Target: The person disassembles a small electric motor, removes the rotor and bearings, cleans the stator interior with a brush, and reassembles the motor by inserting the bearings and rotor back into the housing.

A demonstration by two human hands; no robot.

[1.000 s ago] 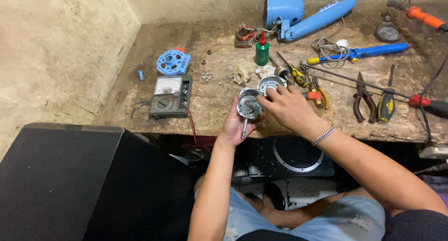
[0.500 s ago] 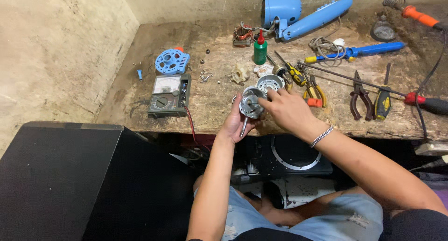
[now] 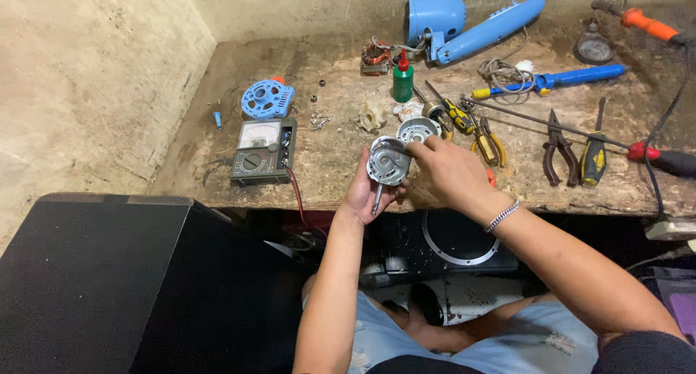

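**Motor held over the bench edge, shaft pointing down toward you**

You hold the motor [image 3: 388, 160] in front of you, just above the near edge of the bench [image 3: 333, 164]. Its round silver face tilts up at you, and its shaft runs down and back toward your lap, out between the fingers below. Your left hand [image 3: 365, 193] cups it from beneath and is clamped on the body. Your right hand [image 3: 449, 172] comes in from the right, fingertips pinched on the upper right rim, so both hands meet on the one part. The loose cap [image 3: 418, 130] lies just beyond, on the bench. The meter [image 3: 262, 151] sits well left; screwdrivers [image 3: 453, 113] and pliers [image 3: 557, 146] crowd the right. Open room lies left and toward you, below the edge.
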